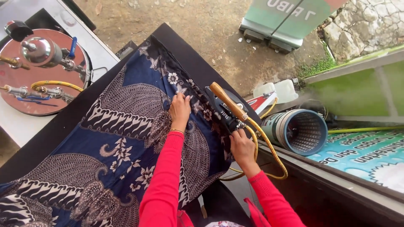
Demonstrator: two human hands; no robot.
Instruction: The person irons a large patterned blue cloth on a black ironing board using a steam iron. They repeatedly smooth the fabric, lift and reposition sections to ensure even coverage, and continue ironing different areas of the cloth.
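Head view, looking down: pressing flat with the left hand, fingers spread on the dark blue batik cloth with white and brown floral and feather patterns, draped lengthwise over the long black padded ironing board. Gripping with the right hand, closed around the base of the black steam iron with the long light wooden handle where the yellow rubber hose joins, iron sitting at the cloth's right edge, just beside the left hand. Judging the step as ironing in progress: holding the fabric taut while steadying the iron on it. Calling next, most likely, for gliding the iron along the smoothed stretch, keeping the flat hand ahead of the hot sole and the hose clear of the board edge. Standing off left, a round polished steel boiler with valves and a blue lever; lying right, a white and teal perforated plastic basket on its side.
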